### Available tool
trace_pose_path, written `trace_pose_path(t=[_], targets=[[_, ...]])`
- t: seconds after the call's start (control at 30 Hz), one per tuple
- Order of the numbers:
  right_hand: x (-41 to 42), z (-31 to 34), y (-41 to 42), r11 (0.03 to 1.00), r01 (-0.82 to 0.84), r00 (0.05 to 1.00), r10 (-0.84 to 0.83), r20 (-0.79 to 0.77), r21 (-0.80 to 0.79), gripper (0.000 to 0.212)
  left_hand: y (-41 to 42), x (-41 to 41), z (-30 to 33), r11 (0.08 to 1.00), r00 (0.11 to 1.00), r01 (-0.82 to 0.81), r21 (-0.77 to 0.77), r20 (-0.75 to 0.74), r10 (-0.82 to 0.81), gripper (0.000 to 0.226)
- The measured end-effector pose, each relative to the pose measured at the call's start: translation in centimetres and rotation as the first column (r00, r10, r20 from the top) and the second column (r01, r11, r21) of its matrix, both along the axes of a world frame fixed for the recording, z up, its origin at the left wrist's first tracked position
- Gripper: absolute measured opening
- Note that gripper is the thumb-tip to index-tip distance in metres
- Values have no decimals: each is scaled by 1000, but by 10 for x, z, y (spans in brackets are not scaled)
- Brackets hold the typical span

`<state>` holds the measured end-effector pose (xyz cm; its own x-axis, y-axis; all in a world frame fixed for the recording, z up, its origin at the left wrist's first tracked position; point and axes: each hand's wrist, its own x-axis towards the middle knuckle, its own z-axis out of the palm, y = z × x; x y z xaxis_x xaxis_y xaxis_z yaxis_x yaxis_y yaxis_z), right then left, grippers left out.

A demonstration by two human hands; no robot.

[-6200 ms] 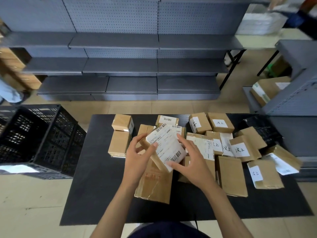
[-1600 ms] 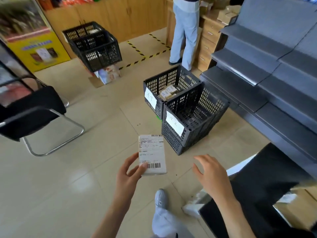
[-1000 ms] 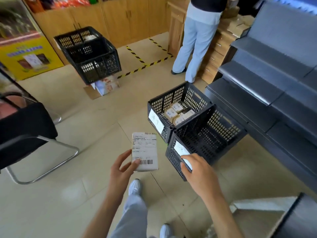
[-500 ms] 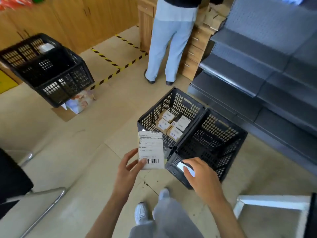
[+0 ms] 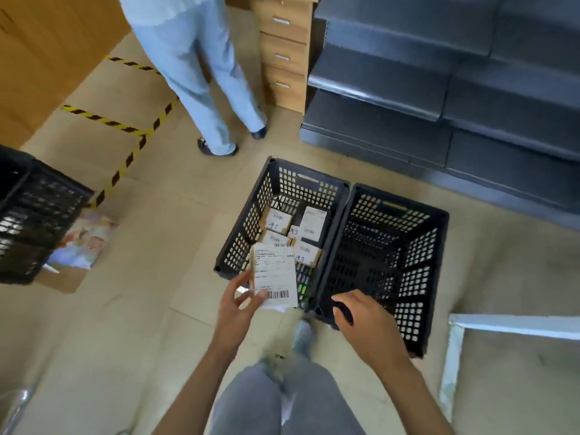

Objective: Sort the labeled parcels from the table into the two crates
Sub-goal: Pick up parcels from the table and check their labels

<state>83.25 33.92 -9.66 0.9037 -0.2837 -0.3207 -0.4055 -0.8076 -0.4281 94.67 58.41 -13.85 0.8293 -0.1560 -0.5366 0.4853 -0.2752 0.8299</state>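
While I look down through the head cam, my left hand (image 5: 237,304) holds one parcel (image 5: 274,275) w/ the label side up, thumb lying across its lower left corner next to the barcode and the other fingers curled behind it, so it's pinched between thumb and fingers. That parcel sits in the air over the near edge of the left crate (image 5: 241,229), tilted a bit, not touching the crate as far as I can tell. My right hand (image 5: 365,313) hangs over the near left corner of the right crate (image 5: 434,246); fingers are bent loosely and slightly apart, gripping nothing, and I can't tell if the fingertips touch the rim. Both crates are black perforated plastic, standing side by side on the tiled floor w/ their long walls touching. Inside the left crate there are several small boxes (image 5: 295,232), brown cardboard w/ white labels and handwritten marks, lying flat near its middle and far part. Right crate interior shows only its dark mesh bottom. My legs in grey trousers (image 5: 282,400) and one shoe (image 5: 303,335) show just below the crates. Beyond the left crate another person (image 5: 194,67) in light blue trousers stands next to a wooden drawer unit (image 5: 284,51). Dark grey shelving (image 5: 439,83) fills the upper right. A third black crate (image 5: 34,215) sits at the left edge, near yellow-black floor tape (image 5: 125,158). A white frame (image 5: 452,365) shows lower right.
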Motion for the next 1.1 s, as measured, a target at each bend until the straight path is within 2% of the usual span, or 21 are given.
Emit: trace_pose_path(t=[0.2,0.5,0.7,0.97,1.1], targets=[[49,-54,2,997,82,993,-82,-87,4,29,-19,69,-79,972,974,221,74,-75,-216,57],[91,-163,3,978,204,952,-210,-221,-49,32,-42,125,-210,859,858,497,123,-215,-466,51],[96,-220,1,946,316,880,-319,-351,-66,68,-68,138,-268,803,791,585,109,-297,-536,58],[87,-252,9,910,415,835,-373,-406,17,80,-87,142,-330,773,724,630,67,-410,-555,61],[88,-256,18,871,486,816,-425,-393,69,90,-90,138,-349,743,651,670,-1,-481,-588,79]])
